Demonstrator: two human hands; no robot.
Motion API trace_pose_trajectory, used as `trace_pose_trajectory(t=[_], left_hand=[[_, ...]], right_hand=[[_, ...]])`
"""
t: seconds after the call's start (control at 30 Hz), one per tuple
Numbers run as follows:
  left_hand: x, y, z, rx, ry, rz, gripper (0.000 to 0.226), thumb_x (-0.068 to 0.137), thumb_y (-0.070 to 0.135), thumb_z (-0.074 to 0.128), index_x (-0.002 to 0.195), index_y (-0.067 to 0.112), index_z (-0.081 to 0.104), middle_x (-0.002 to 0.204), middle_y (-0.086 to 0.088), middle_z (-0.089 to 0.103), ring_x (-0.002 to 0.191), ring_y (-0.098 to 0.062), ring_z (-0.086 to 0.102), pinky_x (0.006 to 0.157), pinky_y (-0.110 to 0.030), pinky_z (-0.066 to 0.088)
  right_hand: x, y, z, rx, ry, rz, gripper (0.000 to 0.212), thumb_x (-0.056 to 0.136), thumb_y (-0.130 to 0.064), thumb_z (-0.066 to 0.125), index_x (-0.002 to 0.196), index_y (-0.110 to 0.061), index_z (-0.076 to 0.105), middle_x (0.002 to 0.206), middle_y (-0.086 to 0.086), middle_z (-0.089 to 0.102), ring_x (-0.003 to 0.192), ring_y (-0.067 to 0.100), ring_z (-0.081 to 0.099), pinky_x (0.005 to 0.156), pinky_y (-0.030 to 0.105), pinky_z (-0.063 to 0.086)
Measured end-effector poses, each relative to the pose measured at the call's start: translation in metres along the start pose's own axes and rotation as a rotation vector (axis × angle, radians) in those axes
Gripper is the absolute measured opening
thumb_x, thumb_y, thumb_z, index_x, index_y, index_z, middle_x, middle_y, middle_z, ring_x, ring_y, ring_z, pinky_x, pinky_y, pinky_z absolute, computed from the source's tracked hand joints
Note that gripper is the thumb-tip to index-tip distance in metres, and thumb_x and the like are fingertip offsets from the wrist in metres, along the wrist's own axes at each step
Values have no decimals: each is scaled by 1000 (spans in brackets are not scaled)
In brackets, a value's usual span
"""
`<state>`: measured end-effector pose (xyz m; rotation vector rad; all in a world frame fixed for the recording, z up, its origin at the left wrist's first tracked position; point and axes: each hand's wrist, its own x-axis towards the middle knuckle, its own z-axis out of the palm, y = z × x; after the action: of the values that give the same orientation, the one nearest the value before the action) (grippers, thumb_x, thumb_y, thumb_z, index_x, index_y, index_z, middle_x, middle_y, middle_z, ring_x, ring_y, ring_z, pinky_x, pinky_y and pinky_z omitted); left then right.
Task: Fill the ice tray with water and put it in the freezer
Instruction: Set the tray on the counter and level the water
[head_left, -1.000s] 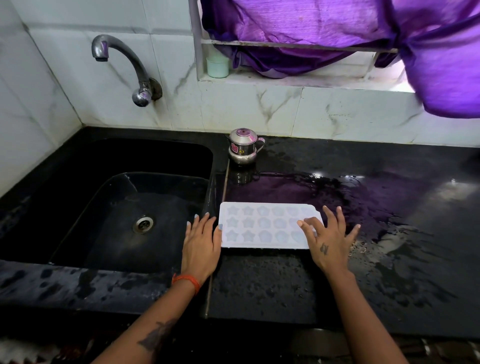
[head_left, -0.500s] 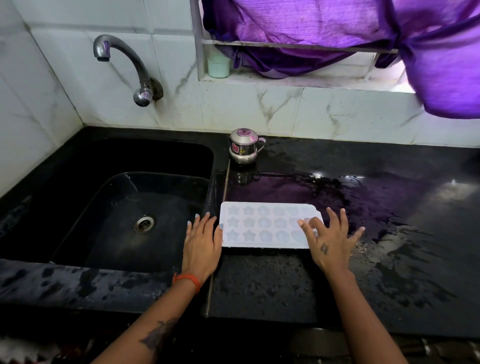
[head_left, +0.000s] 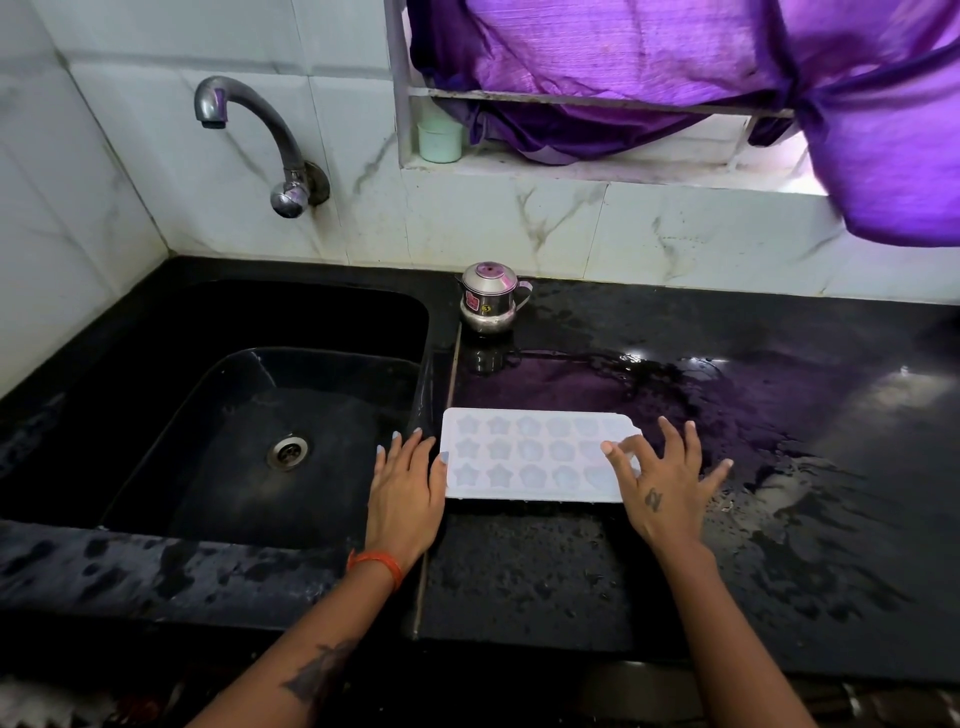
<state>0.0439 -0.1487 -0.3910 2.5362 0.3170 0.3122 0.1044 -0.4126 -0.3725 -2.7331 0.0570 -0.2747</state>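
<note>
A pale, flat, rectangular plastic ice tray (head_left: 530, 457) with star- and flower-shaped cells lies on the wet black stone counter (head_left: 545, 566), just right of the sink's edge. It sits between the person's two hands. The left hand (head_left: 405, 493) lies flat with straight fingers beside the tray's left short edge, its thumb touching that edge, the other fingers reaching over the rim of the sink. The right hand (head_left: 660, 483) is spread wide over the tray's right end; its thumb and forefinger rest on the tray's surface, while the remaining fingers fan out over the counter. Neither hand grips anything.

The right hand hides the tray's near right corner. Whether the cells hold water is hard to tell; they look faintly bluish. The forearms are cut off at the lower edge.

The black square sink (head_left: 260, 415) shows only its metal drain (head_left: 287, 451) and a wet sheen. Behind the tray stands a small lidded steel pot (head_left: 488, 301), contents hidden. A pale green cup (head_left: 440, 137) sits on the window ledge.
</note>
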Motion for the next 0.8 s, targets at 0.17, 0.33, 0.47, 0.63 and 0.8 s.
trace_pose_trajectory(t=[0.17, 0.33, 0.47, 0.63, 0.8], left_hand=[[0, 1, 0, -12, -6, -4, 63, 91, 45, 16, 138, 13, 43, 151, -5, 34, 145, -19, 16, 119, -32, 1], [0, 0, 0, -10, -8, -1, 62, 91, 45, 16, 138, 13, 43, 151, -4, 34, 145, -19, 16, 119, -31, 0], [0, 0, 0, -17, 0, 2, 62, 92, 44, 17, 137, 13, 44, 150, -5, 35, 144, -19, 17, 119, -32, 2], [-1, 0, 1, -22, 3, 1, 61, 92, 44, 18, 137, 13, 44, 150, -5, 36, 144, -19, 18, 119, -32, 3], [0, 0, 1, -28, 1, 3, 61, 92, 43, 18, 137, 12, 44, 150, -5, 35, 144, -20, 17, 119, -32, 2]], right_hand=[[3, -6, -5, 94, 62, -101, 56, 84, -72, 32, 94, -27, 63, 149, 10, 35, 146, 25, 8, 113, 56, -6], [4, -13, 1, 178, 75, -231, 58, 78, -71, 36, 90, -23, 66, 146, 13, 40, 145, 27, 14, 117, 45, -4], [3, -14, 8, 148, 30, -258, 59, 76, -75, 36, 89, -27, 68, 147, 12, 39, 145, 25, 13, 118, 41, -6], [2, -11, 14, 55, 25, -300, 62, 76, -77, 35, 93, -28, 70, 146, 12, 40, 145, 27, 14, 118, 40, -8], [0, -9, 16, 69, 62, -319, 61, 78, -75, 37, 92, -26, 71, 143, 13, 44, 144, 28, 18, 118, 41, -5]])
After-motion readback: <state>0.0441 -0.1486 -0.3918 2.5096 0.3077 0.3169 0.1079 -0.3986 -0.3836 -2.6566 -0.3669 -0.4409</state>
